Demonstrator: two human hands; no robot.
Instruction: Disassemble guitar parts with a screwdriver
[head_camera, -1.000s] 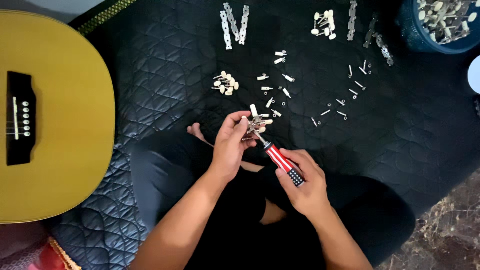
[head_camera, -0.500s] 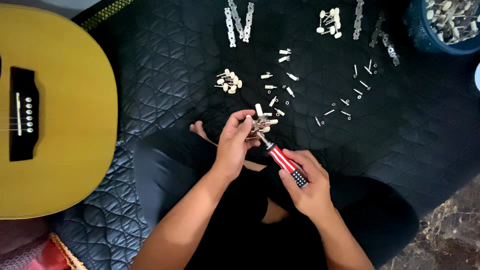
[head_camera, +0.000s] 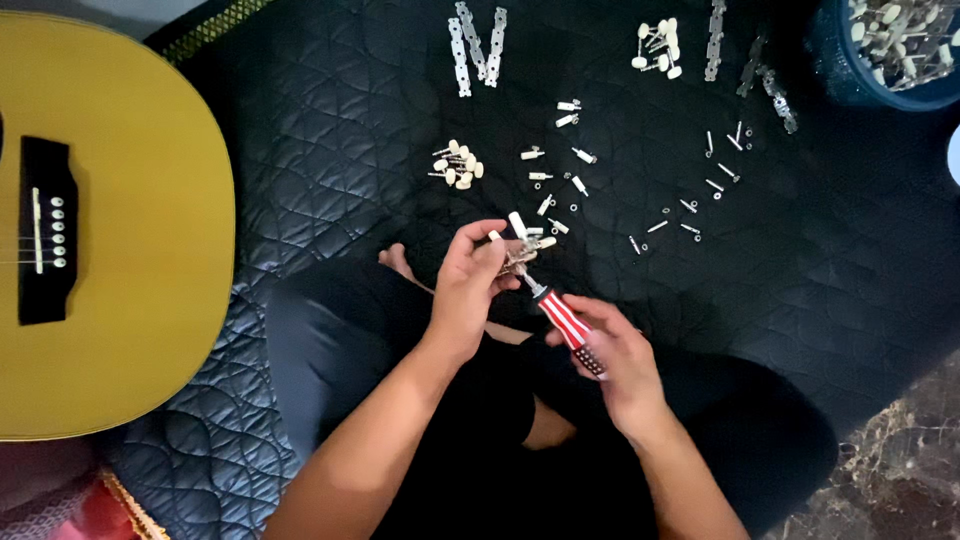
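Right hand (head_camera: 617, 362) wraps the red-and-white striped screwdriver (head_camera: 563, 320), its tip at the tuning machine assembly (head_camera: 522, 247) pinched in left hand (head_camera: 468, 283) fingers over the lap. Beyond on black quilted mat (head_camera: 330, 130): loose tuner pegs (head_camera: 458, 164), screws (head_camera: 700, 190), metal plates (head_camera: 476, 45); acoustic guitar (head_camera: 110, 230) left.

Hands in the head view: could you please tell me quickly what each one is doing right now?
Left hand: closed on a guitar tuner assembly with cream knobs.
Right hand: closed around the red-and-white striped screwdriver, tip at the assembly.
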